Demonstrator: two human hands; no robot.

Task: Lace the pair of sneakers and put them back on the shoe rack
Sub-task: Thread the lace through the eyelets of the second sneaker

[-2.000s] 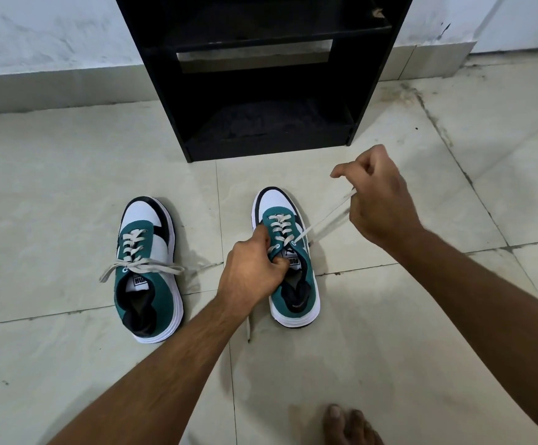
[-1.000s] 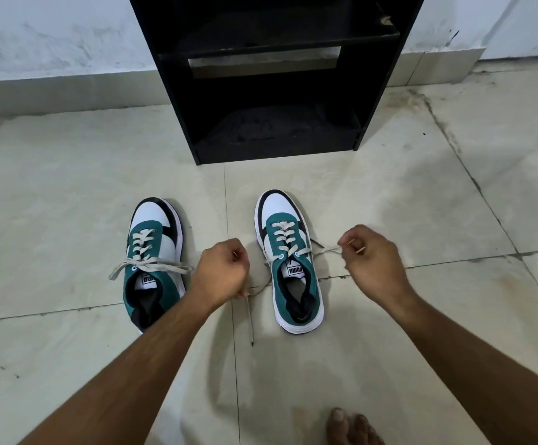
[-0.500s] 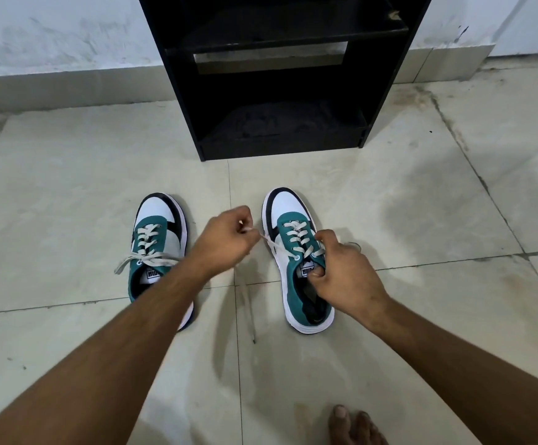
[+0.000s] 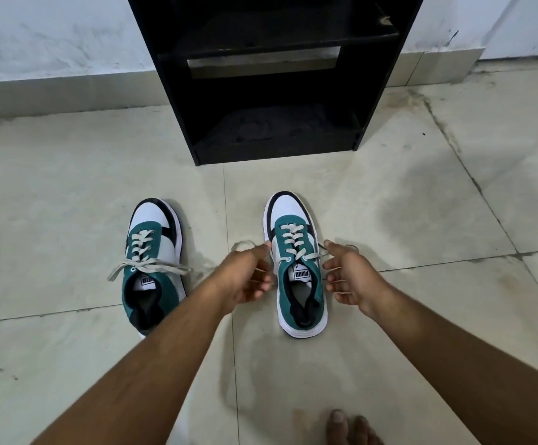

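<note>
Two green, white and black sneakers stand on the tiled floor, toes toward the black shoe rack (image 4: 280,146). The left sneaker (image 4: 153,261) has its cream lace ends spread loose across the tongue. The right sneaker (image 4: 296,268) is laced, and its lace ends trail out to both sides. My left hand (image 4: 248,274) hovers at that shoe's left side with fingers spread, a lace end lying just past its fingertips. My right hand (image 4: 344,274) is at the shoe's right side, palm inward and fingers apart, with the other lace end near its fingertips. Neither hand grips a lace.
The rack's low shelf and upper shelf hold nothing that I can see. A white wall with a skirting (image 4: 52,88) runs behind it. The toes of a bare foot (image 4: 348,427) show at the bottom edge. Dark stains mark the tiles at the right.
Half a second ago my left hand pinched a lace end and my right hand pressed on the right sneaker's tongue. Both hands have let go and drawn apart to the shoe's sides.
</note>
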